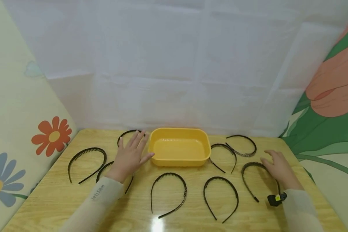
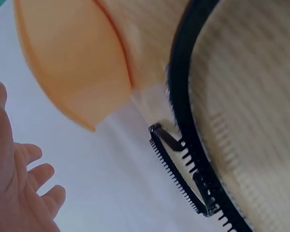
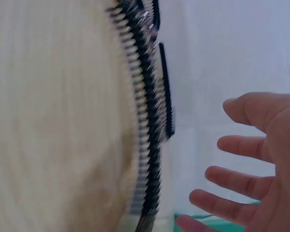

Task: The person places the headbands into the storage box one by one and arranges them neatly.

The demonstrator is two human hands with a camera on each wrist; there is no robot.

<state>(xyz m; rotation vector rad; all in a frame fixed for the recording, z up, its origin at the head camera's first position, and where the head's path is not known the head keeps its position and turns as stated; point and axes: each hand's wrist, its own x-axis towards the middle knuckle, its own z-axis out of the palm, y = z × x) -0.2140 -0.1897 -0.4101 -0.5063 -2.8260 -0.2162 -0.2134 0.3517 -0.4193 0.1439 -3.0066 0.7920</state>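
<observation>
A person's two hands are well apart over a wood-grain table (image 1: 55, 206), each with its fingers spread and extended, wrapped round nothing. The left hand (image 1: 130, 158) hovers above one black toothed headband (image 1: 99, 171) and partly covers it; its thumb overlaps the left edge of the yellow plastic tray (image 1: 179, 163) from where I look (whether it touches the rim, I cannot tell). Just past those fingertips lies the back-left headband (image 1: 127, 131), near the tray. The right hand (image 1: 279, 167) is held over the right side of another, the right-hand headband (image 1: 243, 170), with a gap between fingers and band in the right wrist view.

The tray sits at the back middle of the table, its inside bare. The far-left headband (image 1: 92, 148) lies well to its left. On its right, one end tucked close against it, is the tray-side headband (image 1: 233, 151), and behind that the back-right headband (image 1: 255, 148) with its ends pointing left. Nearer the front edge are the front-middle headband (image 1: 169, 174) and the front-right headband (image 1: 220, 178), side by side, ends towards the person.

A creased white cloth (image 1: 162, 64) hangs behind, between flower-printed panels. A black device (image 1: 275, 200) is at the right wrist.
</observation>
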